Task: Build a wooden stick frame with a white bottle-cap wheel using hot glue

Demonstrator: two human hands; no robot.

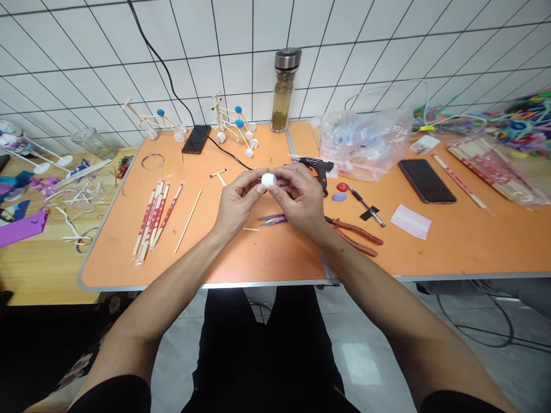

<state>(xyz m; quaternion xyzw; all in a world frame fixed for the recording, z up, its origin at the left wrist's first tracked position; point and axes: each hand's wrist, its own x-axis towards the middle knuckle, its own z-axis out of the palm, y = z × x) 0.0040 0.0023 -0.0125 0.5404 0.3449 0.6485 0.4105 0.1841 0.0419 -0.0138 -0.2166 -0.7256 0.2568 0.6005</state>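
carefully, the left hand (236, 201) and the right hand (303, 195) both grip a small white plastic cap (269, 180) between their fingertips, above the orange table (241, 269) and just beyond the scissors (272, 219); a loosened pinch could drop the cap, and its rounded shape could let it roll away.

The left hand (236, 203) and right hand (302, 198) cover much of the small white piece (268, 180), so I cannot tell its shape. The colourful craft pile (523, 129) is cut off at right; the contents of the plastic bag (365, 143) are unclear.
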